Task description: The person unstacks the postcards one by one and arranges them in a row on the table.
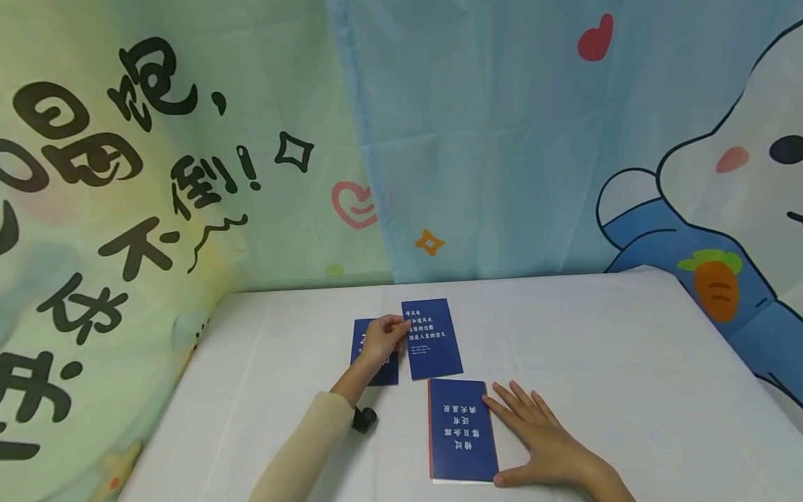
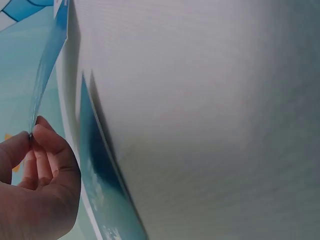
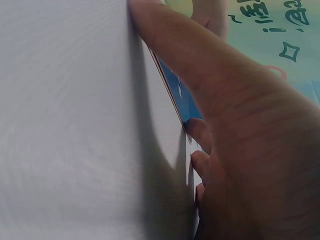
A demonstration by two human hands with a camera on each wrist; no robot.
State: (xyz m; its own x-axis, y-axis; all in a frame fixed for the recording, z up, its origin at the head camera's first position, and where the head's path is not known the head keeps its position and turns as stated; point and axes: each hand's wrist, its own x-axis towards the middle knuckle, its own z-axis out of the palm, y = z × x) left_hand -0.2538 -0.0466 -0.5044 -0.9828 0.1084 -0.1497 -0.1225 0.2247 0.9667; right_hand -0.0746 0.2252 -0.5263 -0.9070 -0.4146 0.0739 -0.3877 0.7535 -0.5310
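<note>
Between thumb and fingertips, my left hand (image 1: 383, 340) pinches a dark blue card (image 1: 433, 341) with white lettering by its left edge. In the left wrist view that card (image 2: 47, 65) stands edge-on, raised off the cloth. Partly hidden behind the left hand, another blue card (image 1: 385, 375) lies on the table. Nearer the front is a small pile of cards (image 1: 463, 425), a blue one on top with its lettering upside down, orange and white edges peeking out. My right hand (image 1: 544, 446) lies spread at the pile's right side, thumb and index fingertip touching its edge (image 3: 172, 82).
A white cloth covers the table (image 1: 263, 362). Behind it hangs a printed curtain (image 1: 489, 174) with cartoon figures and large black characters. A small black device (image 1: 364, 420) sits at the left wrist.
</note>
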